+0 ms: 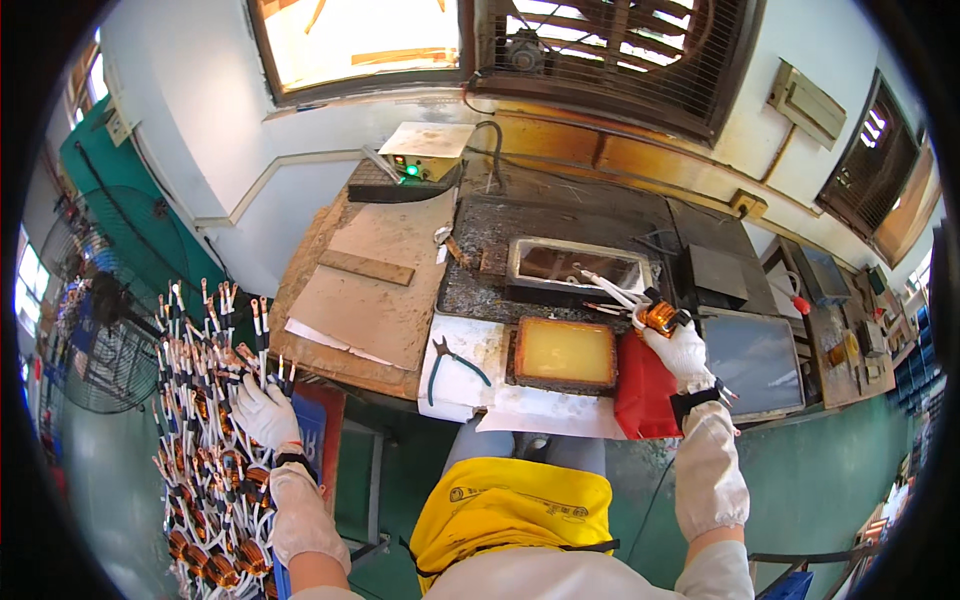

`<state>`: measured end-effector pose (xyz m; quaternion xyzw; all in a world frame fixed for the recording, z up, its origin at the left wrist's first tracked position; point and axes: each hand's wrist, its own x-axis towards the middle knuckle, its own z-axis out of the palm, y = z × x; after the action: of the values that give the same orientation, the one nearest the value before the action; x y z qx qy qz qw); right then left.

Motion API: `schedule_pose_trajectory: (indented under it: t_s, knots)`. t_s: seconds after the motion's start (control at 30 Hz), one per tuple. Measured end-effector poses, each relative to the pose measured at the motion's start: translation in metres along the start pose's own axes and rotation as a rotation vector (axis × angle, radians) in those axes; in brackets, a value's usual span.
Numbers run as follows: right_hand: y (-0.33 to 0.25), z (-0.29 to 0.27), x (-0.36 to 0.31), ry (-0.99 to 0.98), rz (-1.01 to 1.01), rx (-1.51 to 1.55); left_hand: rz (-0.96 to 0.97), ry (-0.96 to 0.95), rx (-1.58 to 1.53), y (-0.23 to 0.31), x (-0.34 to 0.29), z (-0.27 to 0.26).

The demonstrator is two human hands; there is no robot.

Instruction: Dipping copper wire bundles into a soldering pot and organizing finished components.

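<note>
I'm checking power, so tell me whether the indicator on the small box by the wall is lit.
Lit: a green light glows on the small box's front.

The left hand (265,415) lies among the upright leads (206,308) of the stacked coils (222,570); we cannot tell whether it closes on one. The held coil (660,318) conceals part of the right hand (680,350) from us. We see little of the blue crate (318,408), which the stack and the left sleeve (305,510) cover in part. The right hand and its cuff (693,402) overlap the red bin (637,388), whose interior we cannot make out. The view's edge crops the blue storage bins (906,374) at right, their contents too small to identify.
</note>
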<state>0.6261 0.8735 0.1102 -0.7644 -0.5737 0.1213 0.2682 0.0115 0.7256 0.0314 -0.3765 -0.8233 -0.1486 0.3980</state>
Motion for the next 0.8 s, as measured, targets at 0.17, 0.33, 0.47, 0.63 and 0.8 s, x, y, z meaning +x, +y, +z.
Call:
schedule_pose_trajectory:
  t_s: [0.17,0.33,0.47,0.63,0.8]
  knots:
    - [0.004,0.01,-0.006,0.021,0.068,0.025,-0.023,-0.024,0.034,0.001,-0.002,0.001]
    - [0.021,0.019,0.006,0.026,0.069,0.001,-0.014,0.011,0.02,0.003,-0.001,-0.001]
    - [0.0,0.013,-0.001,0.011,0.055,0.027,-0.009,0.054,-0.023,0.002,0.0,-0.005]
    - [0.007,0.017,0.0,0.035,0.062,0.017,-0.012,0.076,-0.01,0.005,0.002,-0.003]
    - [0.02,0.025,0.007,0.052,-0.001,0.073,-0.03,0.098,-0.016,0.005,0.002,-0.005]
